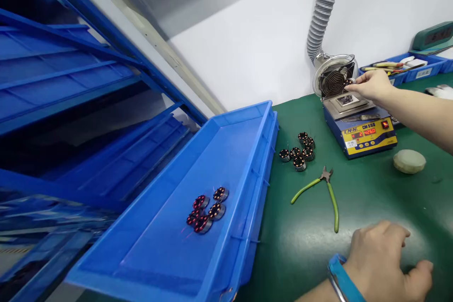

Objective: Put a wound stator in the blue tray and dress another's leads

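My right hand (375, 84) reaches in from the right edge, its fingertips closed on a small copper-wound motor stator (348, 83). It holds the stator just above the square metal basin (347, 100) of a blue and yellow CM solder pot (370, 138), whose red display is lit. Near the bottom right, my left hand (382, 257) rests low over the green bench, palm down, thumb apart from loosely bent fingers and nothing visible in it. A blue wristband (341, 278) circles that wrist. Green-handled cutters (325, 177) lie spread beyond this hand.
Several stators (299, 164) sit grouped on the bench. More stators (216, 211) lie in stacked blue trays (244, 188). A round pale pad (409, 161) is beside the pot. Behind stand a grey hose (323, 9), tool bins (423, 73) and a clock (433, 36); a blue rack (71, 85) fills the left.
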`<state>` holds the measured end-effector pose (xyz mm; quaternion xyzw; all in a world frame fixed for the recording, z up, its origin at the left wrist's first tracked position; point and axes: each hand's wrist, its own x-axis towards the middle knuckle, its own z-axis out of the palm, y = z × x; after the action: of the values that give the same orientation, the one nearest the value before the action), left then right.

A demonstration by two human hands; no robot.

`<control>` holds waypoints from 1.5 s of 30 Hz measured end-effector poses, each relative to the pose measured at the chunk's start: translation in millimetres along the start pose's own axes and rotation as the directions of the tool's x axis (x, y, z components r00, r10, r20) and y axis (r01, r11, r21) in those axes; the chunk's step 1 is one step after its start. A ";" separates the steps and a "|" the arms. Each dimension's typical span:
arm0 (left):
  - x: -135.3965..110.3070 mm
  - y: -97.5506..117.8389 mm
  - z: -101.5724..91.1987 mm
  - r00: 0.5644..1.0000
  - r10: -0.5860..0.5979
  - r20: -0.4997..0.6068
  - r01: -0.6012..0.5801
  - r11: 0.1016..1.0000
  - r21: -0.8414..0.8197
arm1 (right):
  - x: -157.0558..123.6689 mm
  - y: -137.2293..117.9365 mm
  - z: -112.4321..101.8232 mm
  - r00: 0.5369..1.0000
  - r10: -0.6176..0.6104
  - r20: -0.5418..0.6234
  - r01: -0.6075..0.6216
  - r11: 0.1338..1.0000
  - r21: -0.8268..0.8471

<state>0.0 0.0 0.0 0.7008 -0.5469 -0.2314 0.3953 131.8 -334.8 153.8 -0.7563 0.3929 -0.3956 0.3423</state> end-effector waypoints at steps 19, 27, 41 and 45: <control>3.2 -2.6 0.0 0.992 0.122 0.035 -0.126 0.977 0.174 | -22.4 -17.4 -35.9 0.674 -0.597 0.435 0.734 0.475 -0.485; 3.8 -2.1 1.7 0.988 0.140 0.059 -0.150 0.959 0.239 | -20.3 -20.3 -26.8 0.667 -0.552 0.500 0.740 0.410 -0.533; 2.5 -4.8 5.5 0.991 0.128 0.049 -0.135 0.972 0.192 | -17.4 -19.9 -32.0 0.707 -0.521 0.479 0.701 0.425 -0.573; 1.6 -6.4 4.5 0.996 0.080 0.043 -0.084 0.990 0.115 | -19.1 -34.1 -49.7 0.812 -0.466 0.352 0.580 0.578 -0.574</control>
<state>0.8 -2.3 -7.6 0.6951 -0.5954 -0.1961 0.3520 92.5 -313.0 198.3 -0.9376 0.2352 -0.2515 -0.0483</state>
